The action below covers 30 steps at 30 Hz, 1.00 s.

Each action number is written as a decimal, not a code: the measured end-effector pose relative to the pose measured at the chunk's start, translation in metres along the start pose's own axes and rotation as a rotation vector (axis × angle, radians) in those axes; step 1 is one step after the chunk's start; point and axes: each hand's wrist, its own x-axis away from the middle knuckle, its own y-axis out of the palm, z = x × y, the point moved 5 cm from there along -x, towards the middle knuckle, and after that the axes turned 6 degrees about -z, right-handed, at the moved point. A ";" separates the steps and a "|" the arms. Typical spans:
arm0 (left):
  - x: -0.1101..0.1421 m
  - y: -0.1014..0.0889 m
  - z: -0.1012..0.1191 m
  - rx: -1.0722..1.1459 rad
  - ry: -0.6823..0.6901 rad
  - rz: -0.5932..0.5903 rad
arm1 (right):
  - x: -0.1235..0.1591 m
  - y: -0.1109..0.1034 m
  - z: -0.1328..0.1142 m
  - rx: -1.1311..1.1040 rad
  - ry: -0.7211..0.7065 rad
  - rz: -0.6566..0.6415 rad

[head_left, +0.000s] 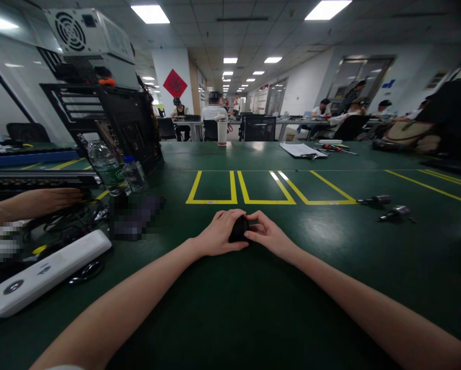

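Observation:
Both my hands meet at the middle of the green table (pixel 330 246), closed around a small black object (pixel 238 229) that I cannot identify. My left hand (pixel 219 232) cups it from the left with fingers curled over the top. My right hand (pixel 266 234) pinches its right side. The object rests on or just above the table surface, just in front of yellow taped rectangles (pixel 214 187).
A white power strip (pixel 49 271) and cables lie at the left, with two water bottles (pixel 107 167) and open computer cases (pixel 99 103) behind. Another person's hand (pixel 47 199) reaches in at the left. Two screwdriver-like tools (pixel 384 205) lie at the right; papers (pixel 302 149) and a cup (pixel 222 132) sit farther back.

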 end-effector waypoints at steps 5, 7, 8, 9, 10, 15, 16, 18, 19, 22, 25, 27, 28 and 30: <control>-0.001 0.000 0.000 -0.003 0.020 0.010 | 0.000 0.000 0.000 0.033 -0.034 0.051; -0.001 0.000 0.000 -0.006 0.028 0.012 | -0.002 -0.001 0.002 0.036 -0.046 0.082; -0.001 0.000 0.000 -0.007 0.026 0.016 | -0.004 -0.002 0.003 0.034 -0.054 0.095; -0.001 0.000 0.000 -0.006 0.022 0.018 | -0.005 -0.002 0.005 0.033 -0.058 0.103; -0.001 0.000 0.000 -0.003 0.019 0.017 | -0.006 -0.003 0.006 0.032 -0.057 0.110; -0.001 0.000 0.000 0.013 0.005 -0.007 | -0.005 -0.005 0.008 0.072 0.007 0.083; -0.001 -0.001 0.000 0.014 0.004 -0.008 | -0.004 -0.004 0.007 0.071 0.011 0.062; -0.001 -0.001 0.000 0.013 0.011 -0.006 | -0.002 -0.002 0.004 0.052 -0.004 0.023; -0.001 -0.001 0.000 0.012 0.018 -0.003 | -0.001 -0.001 0.003 0.039 -0.018 0.014; -0.001 -0.001 -0.001 0.005 0.026 0.011 | -0.001 -0.001 0.002 0.021 -0.050 0.021; -0.001 0.000 -0.001 0.007 0.024 0.014 | -0.003 -0.003 0.004 0.033 -0.061 0.068; -0.001 0.000 -0.001 0.012 0.024 0.009 | -0.005 -0.004 0.006 0.038 -0.058 0.084; -0.001 -0.001 0.000 0.015 0.024 0.006 | -0.005 -0.004 0.006 0.039 -0.052 0.087; -0.001 -0.001 0.000 0.018 0.025 0.003 | -0.006 -0.005 0.006 0.043 -0.028 0.091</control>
